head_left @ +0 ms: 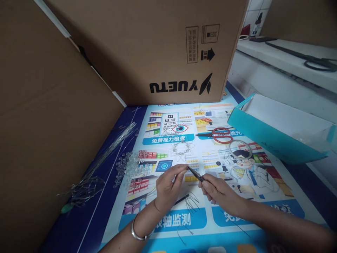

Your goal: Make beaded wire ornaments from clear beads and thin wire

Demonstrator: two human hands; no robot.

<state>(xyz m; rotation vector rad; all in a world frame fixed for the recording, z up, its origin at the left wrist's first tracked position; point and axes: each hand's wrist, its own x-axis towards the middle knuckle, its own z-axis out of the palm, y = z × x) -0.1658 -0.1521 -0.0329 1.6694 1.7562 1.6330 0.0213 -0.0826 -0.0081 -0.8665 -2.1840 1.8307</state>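
My right hand [213, 189] is wrapped round the handles of a pair of slim dark pliers [195, 173], which point up and left. At the pliers' tip, the fingers of my left hand [170, 184] are pinched together; whatever they hold is too small to make out. Just beyond the hands lies a wire ring strung with clear beads [182, 148]. To the left is a spread of loose clear beads [131, 168]. Dark wire pieces [191, 203] lie below my hands on the printed mat.
Red-handled scissors [222, 135] and a coil of wire [240, 149] lie at the right, before a teal open box [276, 131]. A bundle of thin wires [110, 149] lies far left. Cardboard walls [147, 45] stand behind and left. Large dark scissors [308, 58] rest on a ledge.
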